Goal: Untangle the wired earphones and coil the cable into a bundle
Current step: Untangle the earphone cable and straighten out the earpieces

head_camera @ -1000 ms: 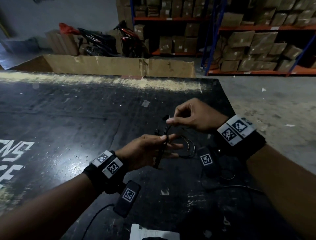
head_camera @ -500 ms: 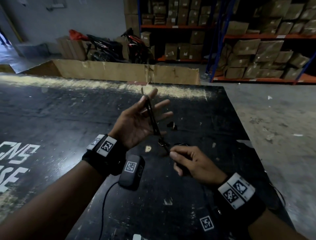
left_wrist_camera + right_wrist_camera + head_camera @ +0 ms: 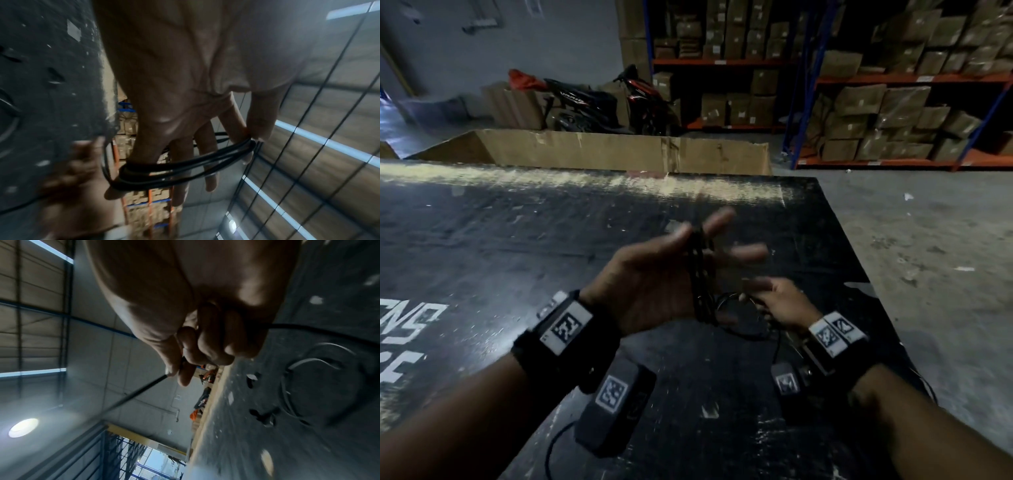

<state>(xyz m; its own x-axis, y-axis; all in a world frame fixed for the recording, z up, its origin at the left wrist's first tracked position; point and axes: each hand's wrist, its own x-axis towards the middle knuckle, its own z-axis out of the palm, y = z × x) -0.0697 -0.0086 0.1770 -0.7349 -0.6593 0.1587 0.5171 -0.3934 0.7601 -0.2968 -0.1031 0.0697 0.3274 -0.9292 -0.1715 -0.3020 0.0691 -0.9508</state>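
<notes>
From the head camera, the left hand (image 3: 654,277) is raised over the scuffed black table top (image 3: 517,240), fingers straight and spread, with several turns of the thin black earphone cable (image 3: 700,274) running across the palm. The thumb seems to press the turns near the fingertips, though blur leaves that unsure. The right hand (image 3: 779,305) sits lower and just beside it, fingers curled, with a slack loop of cable hanging between the two.

The left wrist camera shows the wraps plainly — three or four black strands banded round the outstretched fingers (image 3: 180,162), lying side by side without visible knots.

In the right wrist camera, thumb and fingers (image 3: 205,344) are clamped on a single strand, which leaves the grip taut on one side. Beyond, a loose remainder of cable lies curled on the table with what looks like a small dark earbud (image 3: 262,416) at its end.

Judging from this, the untangling looks largely done and the coiling is partway — the loose tail on the table remains to be wound and the bundle finished.
</notes>
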